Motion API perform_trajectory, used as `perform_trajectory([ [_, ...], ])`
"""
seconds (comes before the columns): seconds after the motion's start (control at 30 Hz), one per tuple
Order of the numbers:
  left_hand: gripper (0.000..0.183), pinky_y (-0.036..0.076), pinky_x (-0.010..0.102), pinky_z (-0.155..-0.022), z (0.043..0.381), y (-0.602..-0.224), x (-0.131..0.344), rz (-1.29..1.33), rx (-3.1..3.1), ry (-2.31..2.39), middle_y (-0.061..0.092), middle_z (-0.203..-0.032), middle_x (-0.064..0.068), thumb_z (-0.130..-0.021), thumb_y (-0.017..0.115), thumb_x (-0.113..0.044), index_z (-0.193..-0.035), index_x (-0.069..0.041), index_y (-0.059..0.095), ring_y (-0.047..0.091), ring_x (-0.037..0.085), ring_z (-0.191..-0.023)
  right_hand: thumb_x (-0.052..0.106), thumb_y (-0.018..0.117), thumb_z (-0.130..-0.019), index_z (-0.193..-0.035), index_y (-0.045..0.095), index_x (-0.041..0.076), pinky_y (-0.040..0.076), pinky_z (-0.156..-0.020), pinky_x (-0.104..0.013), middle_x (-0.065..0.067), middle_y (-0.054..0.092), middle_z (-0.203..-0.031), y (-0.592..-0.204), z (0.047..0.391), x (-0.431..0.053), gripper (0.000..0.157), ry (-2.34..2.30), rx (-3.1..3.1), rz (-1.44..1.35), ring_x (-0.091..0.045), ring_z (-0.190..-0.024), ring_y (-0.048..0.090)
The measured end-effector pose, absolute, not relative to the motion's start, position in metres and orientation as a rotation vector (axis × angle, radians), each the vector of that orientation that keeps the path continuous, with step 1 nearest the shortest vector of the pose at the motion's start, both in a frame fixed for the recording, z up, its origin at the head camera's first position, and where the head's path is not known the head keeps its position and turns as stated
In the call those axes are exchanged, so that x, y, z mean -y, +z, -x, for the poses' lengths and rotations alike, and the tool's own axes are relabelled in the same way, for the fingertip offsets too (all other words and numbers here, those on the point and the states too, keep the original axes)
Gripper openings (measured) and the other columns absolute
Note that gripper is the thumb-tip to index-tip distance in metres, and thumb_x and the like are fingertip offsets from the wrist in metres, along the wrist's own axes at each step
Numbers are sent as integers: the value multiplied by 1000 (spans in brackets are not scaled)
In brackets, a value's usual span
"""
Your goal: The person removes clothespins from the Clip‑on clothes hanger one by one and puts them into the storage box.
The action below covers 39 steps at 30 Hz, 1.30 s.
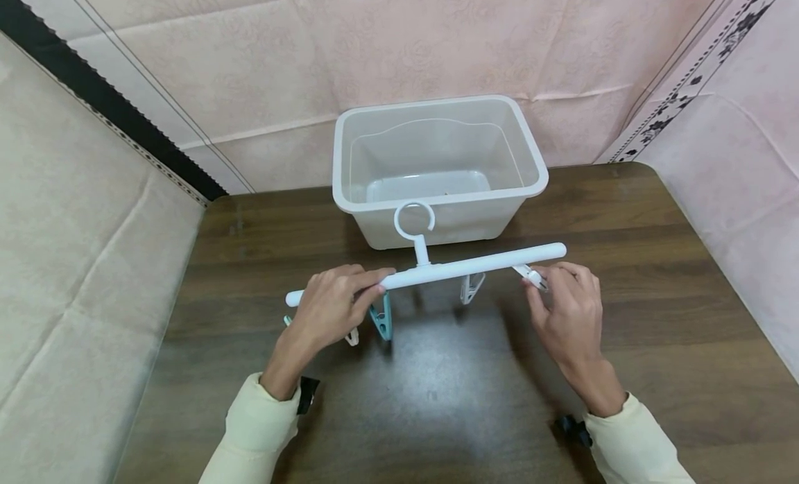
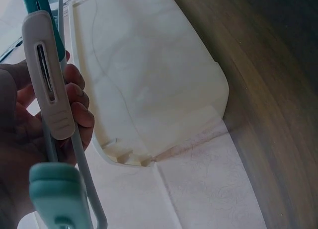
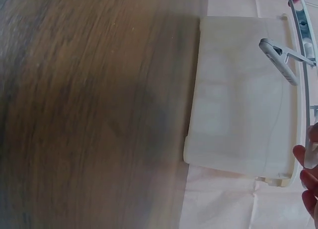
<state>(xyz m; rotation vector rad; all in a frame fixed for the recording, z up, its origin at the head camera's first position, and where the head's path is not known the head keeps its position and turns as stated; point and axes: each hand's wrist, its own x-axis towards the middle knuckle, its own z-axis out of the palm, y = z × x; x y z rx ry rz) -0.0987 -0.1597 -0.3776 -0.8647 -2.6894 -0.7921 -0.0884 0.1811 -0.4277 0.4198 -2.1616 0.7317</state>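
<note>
A white clip hanger [image 1: 474, 264] with a round hook is held up over the table, its bar tilted a little up to the right. My left hand [image 1: 333, 300] grips the bar left of the hook. Near the bar's right end, my right hand [image 1: 568, 310] pinches a white clip [image 1: 530, 277] hanging there. Another white clip [image 3: 280, 62] hangs further in along the bar. Beside the left hand hang a teal clip [image 1: 382, 317], a beige clip [image 2: 47, 75] and another teal clip [image 2: 57, 194]. That hand partly hides these clips in the head view.
Behind the hanger, a light grey plastic bin [image 1: 437, 224] stands at the back of the dark wooden table [image 1: 655, 317]. Pale patterned cloth [image 1: 437, 47] hangs behind the table and along its sides.
</note>
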Motion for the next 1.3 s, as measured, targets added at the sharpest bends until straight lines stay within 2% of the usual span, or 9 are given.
perform_trajectory([
  [0.3, 28, 36, 27, -46, 100, -375, 161, 846, 2669, -801, 52, -68, -7, -94, 72, -14, -123, -12, 74, 41, 8, -55, 3, 77, -83, -93, 70, -4, 39, -76, -54, -18, 68, -88, -427, 88, -185, 14, 756, 2161, -401, -41, -92, 60],
  [0.8, 29, 37, 28, -47, 100, -377, 164, 826, 2693, -784, 52, -69, -6, -94, 72, -15, -123, -13, 74, 42, 9, -56, 3, 79, -80, -94, 70, -5, 39, -76, -54, -18, 68, -86, -420, 84, -193, 18, 767, 2137, -429, -42, -93, 60],
  [1.3, 29, 36, 27, -46, 98, -380, 163, 839, 2697, -804, 52, -69, -7, -94, 72, -14, -123, -13, 73, 42, 8, -56, 4, 79, -83, -94, 69, -7, 38, -78, -55, -21, 68, -86, -400, 96, -185, 19, 752, 2141, -422, -42, -93, 60],
])
